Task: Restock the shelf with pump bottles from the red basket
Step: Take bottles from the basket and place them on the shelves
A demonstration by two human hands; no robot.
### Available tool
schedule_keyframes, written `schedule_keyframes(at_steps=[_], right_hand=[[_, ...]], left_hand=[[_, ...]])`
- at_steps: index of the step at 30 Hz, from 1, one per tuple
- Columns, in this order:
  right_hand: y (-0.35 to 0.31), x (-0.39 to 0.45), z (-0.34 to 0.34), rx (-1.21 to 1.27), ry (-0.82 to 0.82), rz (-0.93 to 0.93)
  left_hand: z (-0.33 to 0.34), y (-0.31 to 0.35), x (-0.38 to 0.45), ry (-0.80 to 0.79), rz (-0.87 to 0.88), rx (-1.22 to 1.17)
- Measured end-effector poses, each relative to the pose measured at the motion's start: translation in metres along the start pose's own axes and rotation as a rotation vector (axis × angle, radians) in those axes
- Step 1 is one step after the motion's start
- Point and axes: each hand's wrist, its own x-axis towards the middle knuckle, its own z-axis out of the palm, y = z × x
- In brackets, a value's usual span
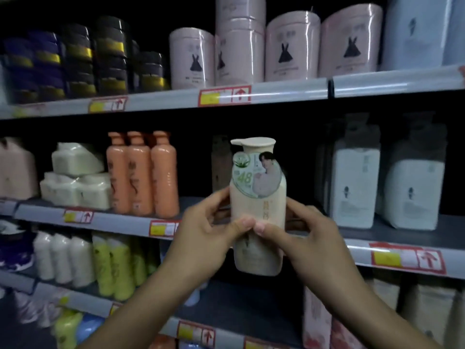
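Cream pump bottle [258,217] — green "48" sticker — upright, both hands' grip clamped on it.

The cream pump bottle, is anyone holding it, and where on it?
Yes. Both hands grip the cream pump bottle around its middle: left hand and right hand on either side, thumbs meeting on the front.

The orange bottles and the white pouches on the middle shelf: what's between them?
In the head view, a dark gap in the stock, with a brown bottle at its back. The cream pump bottle, held in both hands, is raised in front of it.
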Motion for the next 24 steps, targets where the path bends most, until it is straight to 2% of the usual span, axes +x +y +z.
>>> schedule_keyframes(at_steps=[5, 11, 16, 20, 24], right_hand=[[0.008, 0.082, 0.039, -0.065, -0.033, -0.058], [0.042, 0.138, 0.087, -0.172, -0.034, -0.047], [0.055, 0.144, 0.1, -0.216, -0.048, 0.015], [0.069, 0.138, 0.098, -0.303, -0.018, 0.159], [0.078, 0.138, 0.105, -0.328, 0.046, 0.215]], left_hand=[[-0.027, -0.022, 0.07, 0.118, 0.045, 0.026], [-0.047, -0.071, 0.114, 0.192, -0.054, 0.023], [-0.053, -0.091, 0.123, 0.211, -0.105, 0.065], [-0.048, -0.099, 0.116, 0.201, -0.154, 0.22], [-0.043, -0.115, 0.114, 0.296, -0.197, 0.312]])
